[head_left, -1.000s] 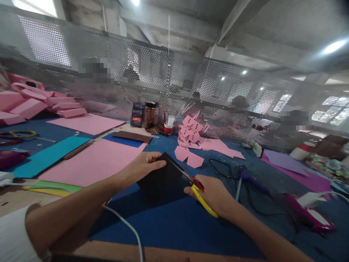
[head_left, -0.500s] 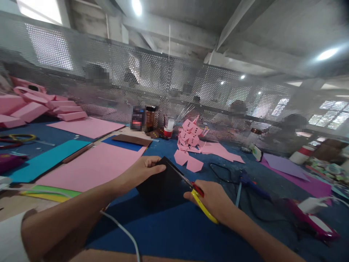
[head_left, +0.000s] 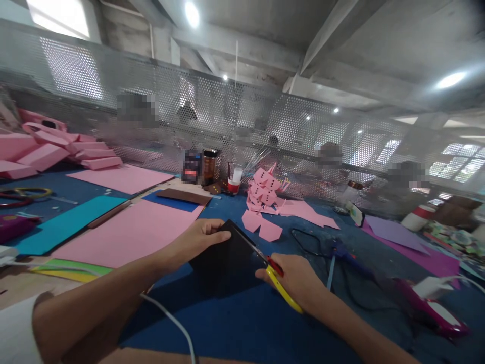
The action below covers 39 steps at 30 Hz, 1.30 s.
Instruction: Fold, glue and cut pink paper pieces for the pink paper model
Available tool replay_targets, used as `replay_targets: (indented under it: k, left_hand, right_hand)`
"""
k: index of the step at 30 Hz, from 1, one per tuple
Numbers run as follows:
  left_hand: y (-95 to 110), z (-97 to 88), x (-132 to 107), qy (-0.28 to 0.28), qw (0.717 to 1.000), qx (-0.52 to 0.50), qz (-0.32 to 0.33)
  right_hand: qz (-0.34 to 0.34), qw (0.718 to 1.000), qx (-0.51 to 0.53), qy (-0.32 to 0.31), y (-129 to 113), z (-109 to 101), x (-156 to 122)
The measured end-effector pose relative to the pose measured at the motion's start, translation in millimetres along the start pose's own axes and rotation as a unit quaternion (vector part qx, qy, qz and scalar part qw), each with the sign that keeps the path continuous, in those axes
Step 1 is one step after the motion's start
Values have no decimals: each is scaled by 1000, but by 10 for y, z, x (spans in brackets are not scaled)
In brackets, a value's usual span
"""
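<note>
My left hand (head_left: 200, 240) pinches the top corner of a black sheet of paper (head_left: 223, 255), held up over the blue table (head_left: 235, 318). My right hand (head_left: 299, 280) grips yellow-and-red scissors (head_left: 275, 278); their blades run along the sheet's upper right edge. Both hands are closed on what they hold. The lower part of the black sheet lies in shadow.
Large pink sheets (head_left: 129, 232), a teal sheet (head_left: 64, 222) and pink boxes (head_left: 49, 151) lie to the left. A heap of pink cut-outs (head_left: 265, 194) stands behind the hands. A blue glue gun (head_left: 346, 250) with black cord and a magenta one (head_left: 432, 306) lie at right. A perforated metal screen (head_left: 242, 121) closes the back.
The hands, the black sheet and the scissors have stayed almost still. The view has shifted slightly.
</note>
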State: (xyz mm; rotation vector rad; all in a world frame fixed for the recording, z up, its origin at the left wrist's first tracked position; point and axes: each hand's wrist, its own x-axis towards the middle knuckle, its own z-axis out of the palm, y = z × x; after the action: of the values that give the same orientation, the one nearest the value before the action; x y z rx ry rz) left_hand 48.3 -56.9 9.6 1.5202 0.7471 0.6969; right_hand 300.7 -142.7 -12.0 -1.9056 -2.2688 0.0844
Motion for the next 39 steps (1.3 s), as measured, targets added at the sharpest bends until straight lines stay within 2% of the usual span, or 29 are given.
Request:
replay_targets:
  k: [9,15,27,39]
  left_hand:
    - [5,-7,-1,1,1000,-4,-6]
    - [37,18,-17,4,1000,0,-15]
    - [-17,66,14,-13,1000,-4,-22]
    - [-81,39,33,-26,999,-9,-21]
  right_hand:
    - [-13,1000,1,10,0,9,-6]
    - [2,1000,25,-5,-31,-24,-36]
    - [-4,999,33,3,-10,41,-24]
    - [-4,1000,22,-1,-7,74,-15]
